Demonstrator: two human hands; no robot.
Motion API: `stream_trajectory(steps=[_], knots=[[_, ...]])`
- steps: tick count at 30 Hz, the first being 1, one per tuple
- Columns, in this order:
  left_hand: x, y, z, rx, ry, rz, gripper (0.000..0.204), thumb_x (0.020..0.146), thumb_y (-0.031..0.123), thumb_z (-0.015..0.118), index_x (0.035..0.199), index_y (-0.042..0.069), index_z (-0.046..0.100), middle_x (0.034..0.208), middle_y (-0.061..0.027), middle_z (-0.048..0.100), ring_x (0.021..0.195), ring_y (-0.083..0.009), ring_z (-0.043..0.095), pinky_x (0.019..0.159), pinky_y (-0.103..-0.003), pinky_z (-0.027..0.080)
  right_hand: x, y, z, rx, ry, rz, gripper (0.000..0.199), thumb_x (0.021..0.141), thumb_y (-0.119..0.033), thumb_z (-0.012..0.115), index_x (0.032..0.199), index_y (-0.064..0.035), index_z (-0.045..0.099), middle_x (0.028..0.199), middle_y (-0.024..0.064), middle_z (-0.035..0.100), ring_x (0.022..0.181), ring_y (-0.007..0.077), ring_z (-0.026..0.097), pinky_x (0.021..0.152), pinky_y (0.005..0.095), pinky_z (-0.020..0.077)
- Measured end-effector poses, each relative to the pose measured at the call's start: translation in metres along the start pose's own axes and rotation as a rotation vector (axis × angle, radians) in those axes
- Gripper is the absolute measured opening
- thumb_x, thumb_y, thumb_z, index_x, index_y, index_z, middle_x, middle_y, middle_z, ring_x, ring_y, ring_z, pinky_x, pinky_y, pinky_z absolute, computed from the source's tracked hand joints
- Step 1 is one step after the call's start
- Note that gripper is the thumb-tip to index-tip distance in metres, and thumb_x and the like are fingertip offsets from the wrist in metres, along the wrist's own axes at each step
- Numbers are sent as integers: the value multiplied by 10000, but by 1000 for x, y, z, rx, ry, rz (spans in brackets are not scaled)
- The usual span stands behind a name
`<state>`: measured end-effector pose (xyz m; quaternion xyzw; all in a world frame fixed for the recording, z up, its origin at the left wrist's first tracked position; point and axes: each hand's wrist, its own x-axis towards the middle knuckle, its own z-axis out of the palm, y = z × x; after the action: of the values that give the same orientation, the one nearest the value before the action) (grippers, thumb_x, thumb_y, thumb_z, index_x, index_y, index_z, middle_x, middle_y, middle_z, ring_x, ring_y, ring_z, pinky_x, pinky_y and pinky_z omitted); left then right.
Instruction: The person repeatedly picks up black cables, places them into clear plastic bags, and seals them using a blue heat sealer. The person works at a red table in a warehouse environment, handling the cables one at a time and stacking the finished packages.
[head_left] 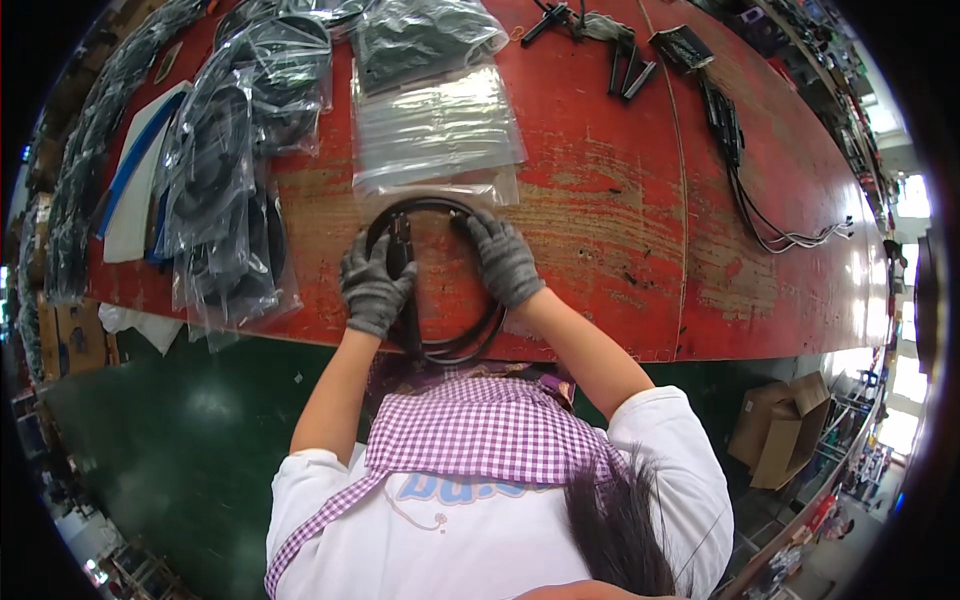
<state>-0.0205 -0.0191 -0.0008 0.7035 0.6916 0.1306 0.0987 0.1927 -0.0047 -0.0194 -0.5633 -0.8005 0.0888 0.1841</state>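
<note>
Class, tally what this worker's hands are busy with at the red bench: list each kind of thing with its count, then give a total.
Grey gloved hands: 2, left hand and right hand
Coiled black cable: 1
Clear plastic bag just beyond the coil: 1
Total: 4

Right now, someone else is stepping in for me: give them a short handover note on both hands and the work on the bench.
Left hand: gloved, gripping the coiled black cable at its left side.
Right hand: gloved, pressing on the coil's upper right.
The coil lies on the red bench, near its front edge.
Done: cable is wound into a loop.
Left: it is not bagged; clear bags lie just behind, bagged coils to the left.
</note>
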Motion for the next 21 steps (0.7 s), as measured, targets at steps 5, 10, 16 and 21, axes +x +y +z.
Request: stream_trajectory(steps=[5, 10, 16, 21], knots=[[-9, -2, -3, -99, 61, 80, 588, 674, 369, 659, 1174, 107, 497, 1261, -197, 382, 1138, -373, 366, 952, -467, 316, 4, 55, -17, 565, 214, 110, 241, 829, -152, 492, 1051, -61, 516, 1026, 99, 546, 917, 238, 524, 787, 351, 438], [-6, 9, -8, -93, 67, 117, 601, 671, 363, 656, 1185, 105, 480, 1257, -195, 387, 1132, -380, 372, 947, -472, 313, 100, 232, -94, 207, 411, 612, 330, 822, -290, 538, 1001, -14, 524, 954, 176, 580, 866, 294, 569, 763, 368, 463], [-15, -13, -3, -71, 125, 133, 643, 621, 305, 700, 1186, 101, 471, 1221, -199, 409, 1120, -377, 377, 945, -474, 316, 198, 283, -115, -28, 101, 1077, 609, 737, -447, 588, 1162, -47, 414, 1145, 199, 520, 1060, 338, 514, 886, 421, 413], [-4, -6, -2, -120, 78, 146, 602, 607, 271, 711, 1138, 74, 507, 1217, -206, 406, 1129, -371, 372, 959, -466, 306, 167, 338, -125, -150, -77, 973, 436, 719, -367, 621, 992, -28, 593, 1033, 188, 594, 996, 292, 569, 817, 380, 474]])
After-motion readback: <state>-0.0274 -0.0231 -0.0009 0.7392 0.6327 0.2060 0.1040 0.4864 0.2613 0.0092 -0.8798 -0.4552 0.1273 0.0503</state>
